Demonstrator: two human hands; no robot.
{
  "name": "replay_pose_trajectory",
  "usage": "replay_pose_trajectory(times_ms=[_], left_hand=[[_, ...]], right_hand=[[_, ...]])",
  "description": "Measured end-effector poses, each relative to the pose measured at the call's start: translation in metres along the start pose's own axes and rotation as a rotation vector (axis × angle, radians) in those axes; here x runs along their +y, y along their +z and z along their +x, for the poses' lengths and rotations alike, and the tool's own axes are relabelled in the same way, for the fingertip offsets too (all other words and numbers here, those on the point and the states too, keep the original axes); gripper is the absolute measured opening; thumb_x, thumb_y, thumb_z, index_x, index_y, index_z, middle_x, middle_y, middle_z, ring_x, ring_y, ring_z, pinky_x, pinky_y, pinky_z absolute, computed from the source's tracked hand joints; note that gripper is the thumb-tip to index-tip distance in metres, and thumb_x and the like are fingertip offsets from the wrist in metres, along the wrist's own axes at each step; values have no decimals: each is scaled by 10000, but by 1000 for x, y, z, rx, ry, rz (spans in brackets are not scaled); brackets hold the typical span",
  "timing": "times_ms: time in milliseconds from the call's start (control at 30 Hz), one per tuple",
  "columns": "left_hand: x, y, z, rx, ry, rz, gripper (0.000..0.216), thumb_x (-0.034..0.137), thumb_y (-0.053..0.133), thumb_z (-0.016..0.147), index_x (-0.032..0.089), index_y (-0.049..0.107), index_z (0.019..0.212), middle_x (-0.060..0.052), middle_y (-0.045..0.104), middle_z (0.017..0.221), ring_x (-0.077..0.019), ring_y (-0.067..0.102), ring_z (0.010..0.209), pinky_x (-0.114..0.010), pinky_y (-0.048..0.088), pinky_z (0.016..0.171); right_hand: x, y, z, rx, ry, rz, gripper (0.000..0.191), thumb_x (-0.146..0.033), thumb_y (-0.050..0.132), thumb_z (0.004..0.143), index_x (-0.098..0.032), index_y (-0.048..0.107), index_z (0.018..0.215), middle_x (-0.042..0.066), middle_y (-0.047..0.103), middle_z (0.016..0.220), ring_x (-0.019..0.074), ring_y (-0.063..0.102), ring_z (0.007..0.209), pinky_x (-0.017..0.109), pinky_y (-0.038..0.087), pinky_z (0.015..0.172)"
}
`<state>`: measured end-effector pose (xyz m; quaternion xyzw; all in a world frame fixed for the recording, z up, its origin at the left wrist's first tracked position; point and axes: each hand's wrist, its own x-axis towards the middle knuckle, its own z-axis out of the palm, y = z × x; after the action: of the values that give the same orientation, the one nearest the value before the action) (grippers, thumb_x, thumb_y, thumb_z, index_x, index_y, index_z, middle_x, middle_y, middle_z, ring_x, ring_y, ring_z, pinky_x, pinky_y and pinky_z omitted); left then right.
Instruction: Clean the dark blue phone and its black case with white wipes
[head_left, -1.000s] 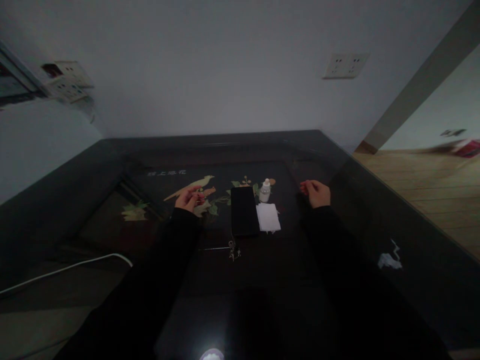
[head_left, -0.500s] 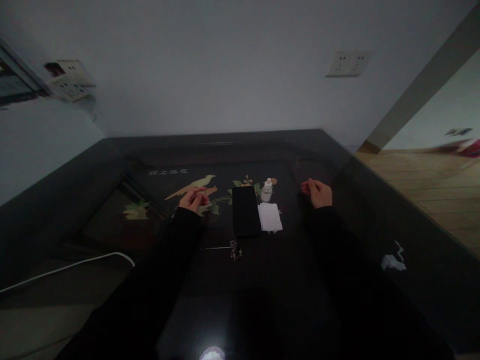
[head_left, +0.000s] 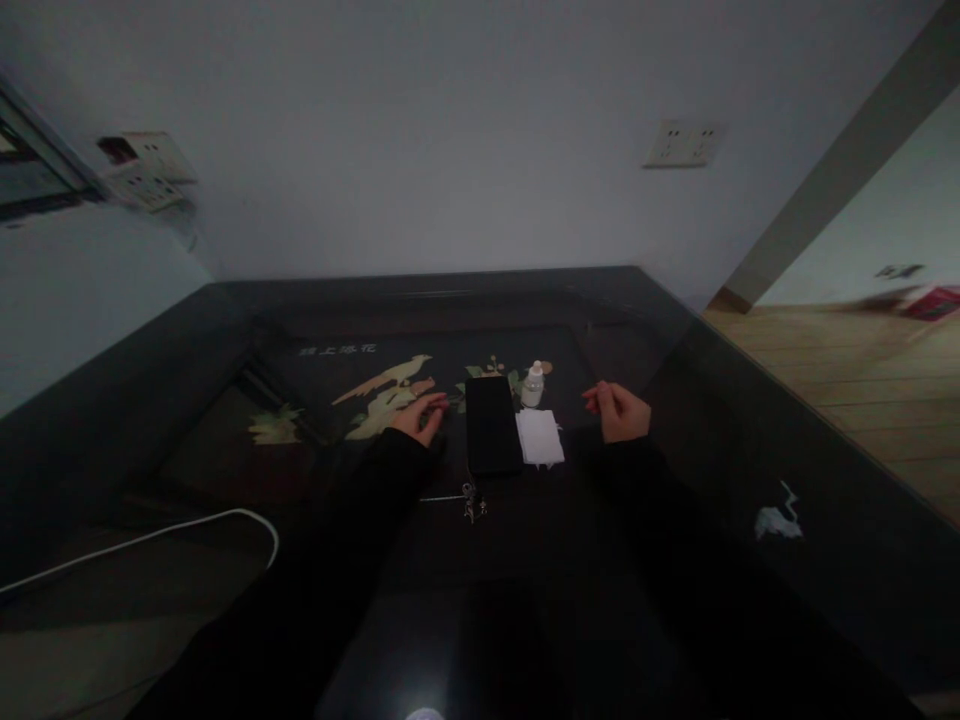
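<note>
A black phone (head_left: 491, 425) lies flat on the dark, glossy tabletop, with a metal chain and charm (head_left: 472, 500) at its near end. Just left of the phone is my left hand (head_left: 421, 417), its fingers loosely bent and apart, holding nothing. To the phone's right lies a stack of white paper or tissue (head_left: 540, 437), and behind that stands a small clear bottle with a white cap (head_left: 533, 385). My right hand (head_left: 621, 410) hovers to the right of the bottle and paper, touching neither, its fingers loosely curved and nothing visible in it.
The table (head_left: 600, 560) carries a bird-and-flower picture (head_left: 394, 378). Crumpled tissue (head_left: 778, 521) lies at the right. A white cable (head_left: 187, 523) curves in from the left. Wall sockets (head_left: 682, 144) are on the wall behind, and wooden floor (head_left: 840, 350) shows beyond the right edge.
My left hand has moved right and slightly nearer to me, closer to the phone. My right hand has shifted left and slightly nearer, toward the paper. The objects have stayed put.
</note>
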<state>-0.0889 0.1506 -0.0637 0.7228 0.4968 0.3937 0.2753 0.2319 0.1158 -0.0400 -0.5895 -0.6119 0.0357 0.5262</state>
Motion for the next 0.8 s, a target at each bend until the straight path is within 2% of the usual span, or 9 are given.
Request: replay_pose_trajectory(times_ms=[100,200,300,367,500,800], left_hand=[[14,16,-13,-39,33,118,567,480,398,778,116,492,1203,-155,531,1253,-253,462,1190,-454,311,1020],[29,27,-24,-117,61,233,824,581,474,698,65,347,1327,-173,344,1399,-291,258,1322,-505,121,1086],[41,29,-28,-285,25,474,1117,698,494,595,-36,172,1372,-220,192,1443,-309,137,1353,-503,94,1094],[46,28,-29,-348,-6,563,1233,742,515,523,-64,129,1371,-234,153,1448,-314,111,1356,-493,100,1099],[50,26,-30,-357,33,630,1290,759,542,461,-44,123,1379,-212,146,1458,-301,101,1361,-470,97,1108],[45,30,-30,-366,37,626,1225,701,554,508,-47,116,1374,-228,181,1448,-301,120,1358,-479,130,1100]], right_hand=[[-35,7,-27,-181,-199,-32,413,-373,342,886,-188,648,679,39,619,640,147,577,647,273,446,639],[-55,18,-40,-330,-321,-105,327,-302,362,881,-190,668,887,58,656,834,171,567,823,297,425,752],[-59,27,-38,-406,-346,-225,327,-226,371,867,-150,624,1060,90,635,913,206,523,874,330,387,760],[-57,30,-34,-444,-345,-302,343,-211,384,856,-139,599,1114,99,617,925,223,498,872,341,364,740],[-54,31,-33,-501,-328,-407,381,-283,419,859,-124,562,1174,117,584,976,244,459,896,343,332,726],[-53,34,-34,-608,-279,-482,366,-296,418,874,-206,531,1210,81,561,1011,211,445,881,314,311,717]])
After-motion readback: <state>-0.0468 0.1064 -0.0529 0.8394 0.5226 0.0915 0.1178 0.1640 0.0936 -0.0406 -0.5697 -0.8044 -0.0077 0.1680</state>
